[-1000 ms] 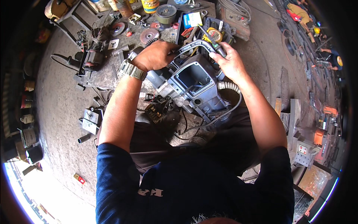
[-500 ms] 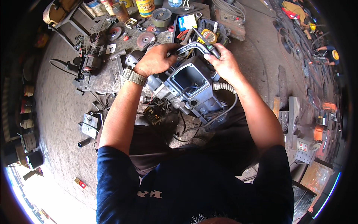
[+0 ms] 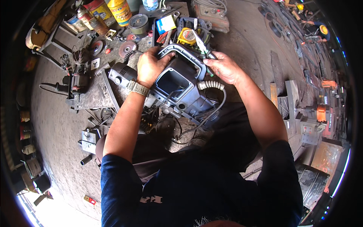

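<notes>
A grey power-tool body (image 3: 189, 99) with an open rectangular housing lies before me, its motor barrel reaching left and a ribbed cable sleeve (image 3: 211, 85) at its right. Over the far side of the opening, a grey rim-shaped cover (image 3: 182, 48) is held tilted. My left hand (image 3: 150, 67) is closed round the cover's left end, thumb on top. My right hand (image 3: 224, 67) is closed on pliers (image 3: 203, 46) with pale jaws pointing up and away and dark green handles. Its fingers also meet the right end of the cover. The palm side of both grips is hidden.
Beyond the cover stands a tool tray (image 3: 180, 28) with a yellow tape measure (image 3: 186, 36). Grinding discs (image 3: 127, 49), a lidded tin (image 3: 138, 23) and a yellow container (image 3: 119, 12) stand farther left. A power cable (image 3: 223, 108) loops near my knees.
Both hands have drawn the cover nearer the housing and leftward in view. The pliers now show more clearly in my right hand. The whole view has shifted somewhat.
</notes>
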A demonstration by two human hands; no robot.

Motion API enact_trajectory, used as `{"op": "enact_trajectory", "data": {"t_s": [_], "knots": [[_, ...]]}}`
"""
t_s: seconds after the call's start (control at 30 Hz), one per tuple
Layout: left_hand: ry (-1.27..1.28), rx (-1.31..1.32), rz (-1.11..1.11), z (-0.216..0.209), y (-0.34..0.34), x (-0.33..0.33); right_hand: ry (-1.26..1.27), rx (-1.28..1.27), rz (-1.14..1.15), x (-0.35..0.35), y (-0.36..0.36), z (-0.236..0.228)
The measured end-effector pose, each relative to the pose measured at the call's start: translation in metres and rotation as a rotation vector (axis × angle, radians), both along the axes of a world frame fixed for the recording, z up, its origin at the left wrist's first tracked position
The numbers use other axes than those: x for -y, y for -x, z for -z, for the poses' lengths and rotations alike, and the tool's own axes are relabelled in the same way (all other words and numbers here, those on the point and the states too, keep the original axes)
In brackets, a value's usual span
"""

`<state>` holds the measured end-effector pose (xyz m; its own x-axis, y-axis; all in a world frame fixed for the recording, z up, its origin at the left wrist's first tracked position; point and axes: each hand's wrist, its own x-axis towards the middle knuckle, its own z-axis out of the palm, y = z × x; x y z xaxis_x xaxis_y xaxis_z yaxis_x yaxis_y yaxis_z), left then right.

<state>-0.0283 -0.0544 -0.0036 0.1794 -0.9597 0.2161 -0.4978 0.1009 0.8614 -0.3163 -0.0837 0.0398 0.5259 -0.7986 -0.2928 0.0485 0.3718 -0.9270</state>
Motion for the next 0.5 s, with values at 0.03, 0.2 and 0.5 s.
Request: {"op": "enact_trajectory", "data": {"t_s": [0.03, 0.2, 0.5], "knots": [[-0.003, -0.01, -0.002, 0.0, 0.0, 0.0, -0.003, 0.014, 0.002, 0.0, -0.003, -0.002], [0.002, 0.059, -0.018, -0.011, 0.001, -0.001, 0.027, 0.106, 0.059, 0.005, -0.03, -0.006], [0.01, 0.051, -0.065, -0.03, 0.008, -0.012, 0.656, -0.934, 0.113, 0.04, -0.073, -0.018]]}}
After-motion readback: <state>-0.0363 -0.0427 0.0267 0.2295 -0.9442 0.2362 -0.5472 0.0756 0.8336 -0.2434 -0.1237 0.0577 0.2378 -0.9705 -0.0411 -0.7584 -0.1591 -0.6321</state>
